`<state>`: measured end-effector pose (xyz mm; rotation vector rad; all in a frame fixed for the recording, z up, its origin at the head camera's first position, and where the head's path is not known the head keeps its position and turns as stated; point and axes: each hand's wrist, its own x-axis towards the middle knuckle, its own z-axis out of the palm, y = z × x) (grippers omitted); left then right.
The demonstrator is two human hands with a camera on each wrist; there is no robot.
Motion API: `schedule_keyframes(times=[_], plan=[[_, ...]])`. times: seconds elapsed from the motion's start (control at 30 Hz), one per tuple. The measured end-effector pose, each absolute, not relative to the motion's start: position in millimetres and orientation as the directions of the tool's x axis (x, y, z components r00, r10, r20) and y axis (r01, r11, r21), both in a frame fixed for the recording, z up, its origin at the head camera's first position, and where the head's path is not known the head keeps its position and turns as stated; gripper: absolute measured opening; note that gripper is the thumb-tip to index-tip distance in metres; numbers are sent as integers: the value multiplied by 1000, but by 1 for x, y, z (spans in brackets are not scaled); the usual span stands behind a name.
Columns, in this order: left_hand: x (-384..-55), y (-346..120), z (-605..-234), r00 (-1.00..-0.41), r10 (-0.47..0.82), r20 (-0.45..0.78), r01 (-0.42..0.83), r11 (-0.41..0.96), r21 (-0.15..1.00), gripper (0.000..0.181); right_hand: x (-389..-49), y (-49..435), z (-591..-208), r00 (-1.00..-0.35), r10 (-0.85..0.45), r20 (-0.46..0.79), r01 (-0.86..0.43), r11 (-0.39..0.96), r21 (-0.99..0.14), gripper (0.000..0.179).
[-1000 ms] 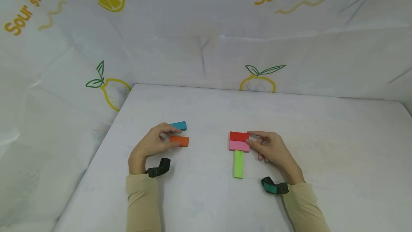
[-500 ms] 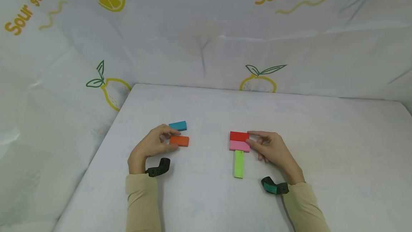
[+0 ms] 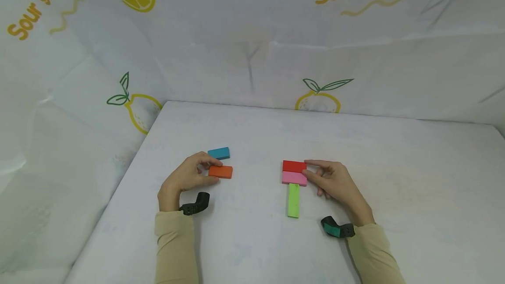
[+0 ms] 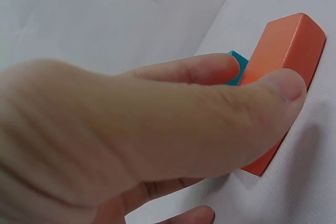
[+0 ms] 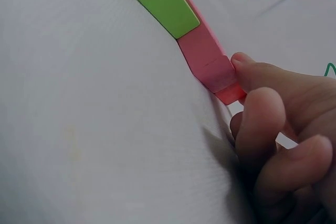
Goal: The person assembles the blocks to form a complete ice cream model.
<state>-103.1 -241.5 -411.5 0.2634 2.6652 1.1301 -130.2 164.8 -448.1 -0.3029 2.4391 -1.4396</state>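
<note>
In the head view, my left hand (image 3: 187, 175) pinches the orange block (image 3: 222, 172) near its left end, thumb on the near side and index finger on the far side. A blue block (image 3: 218, 153) lies just behind it. My right hand (image 3: 332, 179) pinches the right end of the red block (image 3: 293, 166), with the index finger at its far corner. The thumb lies by the seam with the pink block (image 3: 294, 178). Red and pink lie side by side, touching. A light green block (image 3: 293, 200) extends toward me from the pink one's near edge.
All blocks lie on a white-covered table (image 3: 252, 236). A white sheet printed with lemons (image 3: 318, 102) hangs behind and at the left. Black wrist cameras (image 3: 196, 204) sit on both wrists.
The left thumb and fingers have shifted slightly back, showing more of the blue and orange blocks. The right hand and its blocks have held still. The head view has shifted a little.
</note>
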Motion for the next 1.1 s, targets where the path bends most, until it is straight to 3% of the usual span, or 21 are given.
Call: schedule_keyframes(times=[0.5,1.1], plan=[[-104,-241,-410,-962,233,-143,67,708,703,33,-132,163,-448,-939,-311,-147,-26,489,-872,58],[-108,-233,-409,-964,217,-155,69,763,643,35,-132,161,-449,-943,-304,-134,-39,501,-865,44]])
